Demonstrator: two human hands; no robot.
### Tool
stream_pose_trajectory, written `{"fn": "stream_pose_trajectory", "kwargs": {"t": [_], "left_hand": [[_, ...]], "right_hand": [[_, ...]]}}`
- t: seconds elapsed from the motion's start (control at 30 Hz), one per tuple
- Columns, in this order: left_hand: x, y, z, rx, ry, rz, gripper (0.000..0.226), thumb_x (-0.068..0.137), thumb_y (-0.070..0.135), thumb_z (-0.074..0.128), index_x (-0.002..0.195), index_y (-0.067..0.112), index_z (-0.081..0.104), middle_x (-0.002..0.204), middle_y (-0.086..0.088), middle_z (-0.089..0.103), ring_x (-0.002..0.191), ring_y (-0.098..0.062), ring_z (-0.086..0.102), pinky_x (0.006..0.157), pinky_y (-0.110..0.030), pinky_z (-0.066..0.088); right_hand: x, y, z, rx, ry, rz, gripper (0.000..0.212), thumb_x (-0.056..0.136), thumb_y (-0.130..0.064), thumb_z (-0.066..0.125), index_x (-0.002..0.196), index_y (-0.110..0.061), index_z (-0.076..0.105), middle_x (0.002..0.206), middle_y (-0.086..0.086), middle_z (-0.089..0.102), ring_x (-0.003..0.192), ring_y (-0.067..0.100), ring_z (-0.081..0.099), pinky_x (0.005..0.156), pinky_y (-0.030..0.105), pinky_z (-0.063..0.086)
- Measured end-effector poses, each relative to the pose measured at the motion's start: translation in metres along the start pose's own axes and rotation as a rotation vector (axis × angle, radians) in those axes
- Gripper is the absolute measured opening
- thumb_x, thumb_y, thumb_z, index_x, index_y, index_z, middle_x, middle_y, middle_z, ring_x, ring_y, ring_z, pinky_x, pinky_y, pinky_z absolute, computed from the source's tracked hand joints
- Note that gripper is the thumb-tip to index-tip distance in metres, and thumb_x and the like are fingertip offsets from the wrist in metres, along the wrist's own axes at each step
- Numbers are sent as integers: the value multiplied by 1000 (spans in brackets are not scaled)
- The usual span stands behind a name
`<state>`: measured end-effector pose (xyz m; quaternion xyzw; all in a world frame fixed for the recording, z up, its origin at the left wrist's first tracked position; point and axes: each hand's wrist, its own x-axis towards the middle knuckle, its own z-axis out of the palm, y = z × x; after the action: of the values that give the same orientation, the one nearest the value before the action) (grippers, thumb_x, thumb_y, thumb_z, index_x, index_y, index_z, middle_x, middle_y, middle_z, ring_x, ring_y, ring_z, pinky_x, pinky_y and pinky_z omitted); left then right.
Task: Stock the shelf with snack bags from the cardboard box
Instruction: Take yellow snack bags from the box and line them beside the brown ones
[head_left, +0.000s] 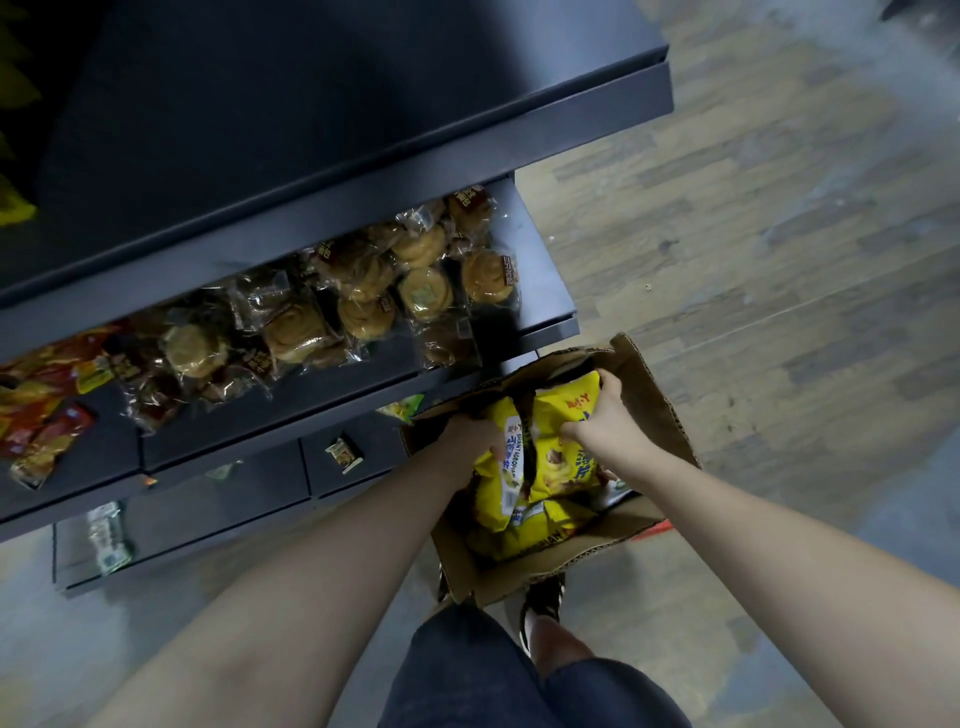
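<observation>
Head view: both arms are down in the cardboard box (657, 400), which sits on the floor at the near right, tight against the foot of the shelf (332, 171).
Left hand: the left hand (467, 441) is curled round the edge of the left bag (501, 483). Its fingertips are buried in the gap, so I can't tell how deep that hold goes.
Right hand: the right hand (602, 415) is clamped on the top of the right bag (561, 457), fingers hooked over its far edge.
Snack bags: yellow and puffed, they stand packed together inside the box, with a third bag (524, 540) lying under them at the near end.
Risk, burst: these look air-filled, so a hard squeeze near the top seam could pop one or crush what's inside.
Risk, snag: two wedged bags lifted together may jam against each other. They could also catch the far box flap (540, 366) and drag the box up with them.
Risk, slip: it's slick film held by one edge only, so a bag could slide free and drop.
Risk, shelf: the middle tier is crowded with bread packs (363, 291), and red packets (47, 410) lie further left. Pushing a yellow bag in there could shove those off the lip, so the dark top tier looks the roomier landing spot.
Risk, footing: a shoe (540, 608) sits right by the near box wall, and one careless step could knock the box.
</observation>
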<state>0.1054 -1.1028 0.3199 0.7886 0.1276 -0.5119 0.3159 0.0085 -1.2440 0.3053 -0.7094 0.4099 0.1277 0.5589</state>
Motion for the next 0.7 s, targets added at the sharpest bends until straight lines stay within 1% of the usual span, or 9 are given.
{"fn": "stream_pose_trajectory", "kwargs": {"t": [0.1, 0.13, 0.2, 0.3, 0.37, 0.43, 0.5, 0.63, 0.7], "left_hand": [[-11, -7, -8, -68, -153, 96, 41, 81, -9, 55, 122, -14, 53, 127, -15, 56, 119, -38, 53, 94, -26, 51], [-18, -8, -11, -141, -200, 95, 41, 81, -9, 53, 121, -14, 53, 126, -19, 57, 118, -40, 53, 98, -32, 49], [-26, -12, -15, -255, -269, 119, 41, 76, -9, 52, 117, -10, 56, 123, -27, 58, 116, -43, 55, 103, -49, 43], [-34, -14, -20, -359, -363, 189, 34, 82, -6, 46, 103, 12, 66, 112, -17, 66, 106, -37, 61, 94, -50, 46], [-38, -12, -25, -423, -416, 203, 35, 85, 1, 47, 107, 20, 66, 105, -9, 72, 98, -31, 67, 85, -47, 52], [-46, -8, -30, -457, -446, 205, 37, 84, 13, 54, 120, 20, 60, 108, -7, 72, 96, -28, 69, 77, -44, 55], [-53, -1, -34, -460, -466, 220, 47, 82, 25, 60, 129, 20, 55, 115, -7, 69, 100, -28, 68, 77, -44, 55], [-74, 17, -36, -405, -505, 266, 39, 89, 54, 46, 114, 27, 62, 110, -1, 72, 97, -21, 70, 75, -41, 56], [-86, 27, -35, -359, -521, 306, 49, 87, 65, 38, 113, 30, 61, 111, 2, 71, 98, -18, 70, 76, -40, 56]], "right_hand": [[-9, -8, -7, 134, -57, -18, 42, 77, 2, 64, 112, -12, 47, 84, -2, 62, 79, 16, 59, 59, 22, 48], [-12, -12, -9, 186, -84, -19, 34, 77, 4, 63, 105, -11, 53, 83, -1, 66, 82, 19, 61, 66, 24, 52], [-17, -19, -14, 288, -147, 25, 32, 79, 2, 62, 108, -9, 55, 96, 10, 66, 89, 26, 62, 78, 35, 51], [-22, -27, -21, 416, -231, 47, 26, 87, -9, 61, 113, -8, 58, 108, 15, 65, 93, 26, 63, 81, 38, 52], [-24, -33, -23, 457, -295, 44, 34, 92, -26, 60, 123, -11, 59, 117, 10, 67, 106, 25, 64, 88, 42, 53], [-30, -42, -25, 495, -377, 39, 39, 94, -41, 55, 125, -19, 60, 120, 4, 68, 107, 21, 65, 76, 37, 58], [-35, -52, -28, 503, -405, 19, 45, 93, -51, 50, 127, -23, 60, 122, 1, 68, 109, 20, 65, 77, 37, 57], [-47, -71, -24, 460, -339, -42, 71, 83, -61, 58, 139, -20, 44, 127, 9, 63, 113, 29, 62, 95, 52, 51], [-55, -79, -21, 373, -292, -105, 87, 72, -64, 69, 141, -22, 38, 131, 11, 58, 116, 32, 59, 98, 54, 48]]}}
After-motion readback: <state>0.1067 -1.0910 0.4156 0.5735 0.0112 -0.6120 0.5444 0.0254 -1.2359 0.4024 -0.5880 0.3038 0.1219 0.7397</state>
